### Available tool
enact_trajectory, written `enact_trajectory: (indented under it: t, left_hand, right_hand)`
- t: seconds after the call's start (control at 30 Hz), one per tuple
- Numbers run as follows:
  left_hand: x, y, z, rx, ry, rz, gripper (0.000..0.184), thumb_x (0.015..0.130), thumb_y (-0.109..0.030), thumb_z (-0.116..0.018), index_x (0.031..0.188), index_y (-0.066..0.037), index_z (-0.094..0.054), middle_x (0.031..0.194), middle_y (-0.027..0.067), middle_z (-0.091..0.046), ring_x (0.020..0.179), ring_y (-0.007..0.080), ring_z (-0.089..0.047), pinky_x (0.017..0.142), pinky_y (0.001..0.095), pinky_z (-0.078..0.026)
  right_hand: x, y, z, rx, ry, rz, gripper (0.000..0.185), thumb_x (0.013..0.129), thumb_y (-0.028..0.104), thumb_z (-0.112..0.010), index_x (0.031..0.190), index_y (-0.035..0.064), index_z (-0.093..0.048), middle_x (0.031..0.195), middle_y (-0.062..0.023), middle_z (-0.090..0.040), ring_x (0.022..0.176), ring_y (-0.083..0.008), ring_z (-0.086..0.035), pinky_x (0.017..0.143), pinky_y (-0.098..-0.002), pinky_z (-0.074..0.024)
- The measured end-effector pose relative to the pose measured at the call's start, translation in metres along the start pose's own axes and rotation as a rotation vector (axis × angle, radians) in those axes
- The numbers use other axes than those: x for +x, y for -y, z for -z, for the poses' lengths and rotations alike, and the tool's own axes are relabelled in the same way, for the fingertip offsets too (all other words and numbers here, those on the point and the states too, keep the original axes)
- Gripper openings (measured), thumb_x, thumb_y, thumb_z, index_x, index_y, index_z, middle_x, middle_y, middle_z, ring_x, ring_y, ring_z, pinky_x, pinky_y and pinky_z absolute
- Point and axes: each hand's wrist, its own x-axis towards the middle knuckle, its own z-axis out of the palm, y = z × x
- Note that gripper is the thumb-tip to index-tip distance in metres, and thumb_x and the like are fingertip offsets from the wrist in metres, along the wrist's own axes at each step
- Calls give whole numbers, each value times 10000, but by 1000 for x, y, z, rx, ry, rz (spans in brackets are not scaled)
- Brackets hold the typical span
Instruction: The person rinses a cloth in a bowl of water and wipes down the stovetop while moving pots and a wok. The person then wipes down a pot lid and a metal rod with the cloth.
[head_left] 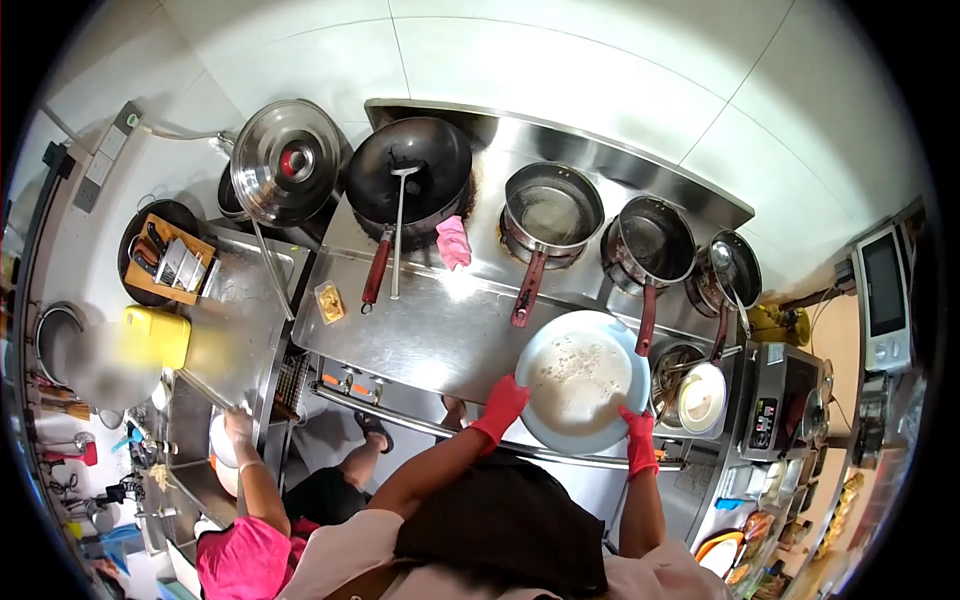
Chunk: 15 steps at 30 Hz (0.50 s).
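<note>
A wide pale blue basin (533,425) with cloudy, bubbly liquid in it is held at the front edge of the steel stove counter. My left hand (504,402), in a pink-red rubber glove, is closed on the basin's left rim. On its lower right side, my right hand (640,440) grips the rim in a matching glove. The fingers under the basin are hidden. Just above the basin stand a pan with a red-brown handle (529,290) and a second dark pan (650,240).
A black wok (410,170) with a ladle (397,230), a pink cloth (453,243) and a small tub (329,302) are on the left. At right stand a smaller pan (722,270) and containers (701,397). A co-worker in a pink top (245,560) works at the left sink.
</note>
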Motion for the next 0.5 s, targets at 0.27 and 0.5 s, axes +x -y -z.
enact_trajectory:
  t: [0.27, 0.5]
  left_hand:
    - [-17, -54, 24, -252, 237, 207, 478, 857, -352, -720, 1226, -57, -653, 1043, 131, -716, 938, 239, -709, 760, 392, -574]
    - [9, 54, 66, -470, 80, 94, 700, 947, -439, -680, 1473, -36, -456, 1349, 122, -602, 1257, 235, -542, 1086, 385, -426]
  right_hand:
    - [-4, 15, 1, -245, -64, 125, 435, 837, 218, -790, 1170, -30, -663, 1003, -115, -724, 857, -229, -684, 749, -380, -542]
    - [-89, 112, -92, -372, -174, 723, 313, 925, 128, -683, 1201, -19, -671, 1191, -180, -692, 1106, -287, -664, 952, -380, -510]
